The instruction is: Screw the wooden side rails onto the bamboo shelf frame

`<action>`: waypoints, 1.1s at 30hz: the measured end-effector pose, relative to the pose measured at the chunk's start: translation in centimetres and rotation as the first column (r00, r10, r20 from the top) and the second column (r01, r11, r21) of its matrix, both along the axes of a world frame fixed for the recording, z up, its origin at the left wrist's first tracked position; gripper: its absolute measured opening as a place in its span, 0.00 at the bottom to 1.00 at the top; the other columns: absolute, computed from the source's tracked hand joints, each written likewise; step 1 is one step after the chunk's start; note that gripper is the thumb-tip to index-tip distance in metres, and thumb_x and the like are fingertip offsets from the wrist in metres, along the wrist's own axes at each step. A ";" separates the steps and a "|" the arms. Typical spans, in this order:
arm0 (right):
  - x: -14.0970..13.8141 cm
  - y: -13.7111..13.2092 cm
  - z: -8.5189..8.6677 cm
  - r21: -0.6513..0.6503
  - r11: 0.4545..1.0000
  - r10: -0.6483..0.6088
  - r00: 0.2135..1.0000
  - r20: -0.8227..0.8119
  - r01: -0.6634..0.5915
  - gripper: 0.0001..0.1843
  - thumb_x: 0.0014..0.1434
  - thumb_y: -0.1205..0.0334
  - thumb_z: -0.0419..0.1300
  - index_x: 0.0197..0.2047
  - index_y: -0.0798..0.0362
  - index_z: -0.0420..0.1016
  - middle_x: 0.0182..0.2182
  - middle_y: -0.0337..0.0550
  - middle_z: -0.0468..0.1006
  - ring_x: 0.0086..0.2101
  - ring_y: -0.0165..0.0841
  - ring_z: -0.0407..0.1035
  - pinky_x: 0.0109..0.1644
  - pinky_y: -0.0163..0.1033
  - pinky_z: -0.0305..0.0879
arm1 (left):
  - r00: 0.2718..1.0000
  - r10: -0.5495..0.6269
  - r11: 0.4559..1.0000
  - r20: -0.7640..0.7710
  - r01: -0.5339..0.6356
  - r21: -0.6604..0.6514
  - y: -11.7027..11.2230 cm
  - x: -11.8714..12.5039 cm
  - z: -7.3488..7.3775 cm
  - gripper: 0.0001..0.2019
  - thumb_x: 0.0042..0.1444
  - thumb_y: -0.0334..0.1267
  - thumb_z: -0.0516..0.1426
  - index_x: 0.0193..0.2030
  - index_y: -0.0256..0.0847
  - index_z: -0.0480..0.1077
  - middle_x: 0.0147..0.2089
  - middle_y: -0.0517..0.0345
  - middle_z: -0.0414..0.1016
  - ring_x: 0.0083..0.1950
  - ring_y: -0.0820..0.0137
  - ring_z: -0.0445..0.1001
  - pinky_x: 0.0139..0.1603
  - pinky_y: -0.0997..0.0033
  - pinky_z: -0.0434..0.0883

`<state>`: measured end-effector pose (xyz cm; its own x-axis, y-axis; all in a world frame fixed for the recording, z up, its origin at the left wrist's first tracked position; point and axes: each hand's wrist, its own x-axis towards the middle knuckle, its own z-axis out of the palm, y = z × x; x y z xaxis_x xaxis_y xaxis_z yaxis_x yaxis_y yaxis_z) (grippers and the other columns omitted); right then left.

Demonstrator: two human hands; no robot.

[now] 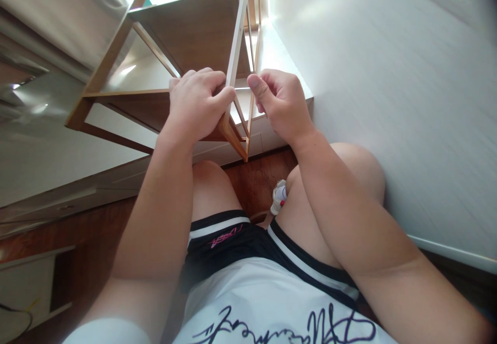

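Note:
A wooden shelf rack leans in front of me, with flat boards between slim uprights. My left hand is closed over the edge of a lower board, its thumb against the pale front upright. Just right of that upright, my right hand is curled, with thumb and forefinger pinched together. Whatever those fingers hold, if anything, is too small or hidden to make out. A thin wooden side bar runs down close to the right fingertips and meets the rack's lower corner.
A large pale panel rises along my right side. To the left hangs a shiny curtain, above a white ledge. The floor is reddish-brown wood. My legs straddle the space below the rack. A pale box-like piece with a dark cable stands at lower left.

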<state>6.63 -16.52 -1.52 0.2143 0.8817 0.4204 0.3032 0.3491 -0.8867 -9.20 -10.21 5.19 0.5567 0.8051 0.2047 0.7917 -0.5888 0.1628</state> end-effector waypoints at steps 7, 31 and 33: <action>1.0 -0.7 1.1 -0.031 0.992 0.122 0.992 0.000 -0.122 0.21 0.68 0.48 0.55 0.26 0.49 0.65 0.23 0.36 0.69 0.26 0.30 0.64 0.34 0.38 0.64 | 1.000 0.000 1.000 0.009 0.000 0.000 0.0 -0.2 0.0 0.16 0.62 0.40 0.52 0.24 0.41 0.54 0.33 0.58 0.66 0.44 0.61 0.68 0.51 0.56 0.59; -1.0 0.2 0.6 -0.176 0.955 0.105 0.829 -0.549 -0.238 0.22 0.67 0.55 0.51 0.21 0.49 0.60 0.15 0.37 0.62 0.15 0.29 0.51 0.15 0.37 0.42 | 0.999 0.014 1.000 0.030 -0.013 -0.012 0.1 -0.1 -0.2 0.16 0.59 0.41 0.52 0.23 0.42 0.53 0.35 0.56 0.71 0.44 0.59 0.68 0.48 0.55 0.57; -1.0 0.3 0.5 -0.197 0.951 0.102 0.842 -0.529 -0.239 0.22 0.68 0.55 0.51 0.21 0.48 0.59 0.15 0.36 0.62 0.15 0.30 0.51 0.15 0.37 0.43 | 0.999 0.015 0.999 0.032 -0.014 -0.033 0.1 -0.1 -0.1 0.15 0.59 0.42 0.52 0.23 0.43 0.55 0.37 0.55 0.72 0.47 0.57 0.69 0.49 0.54 0.57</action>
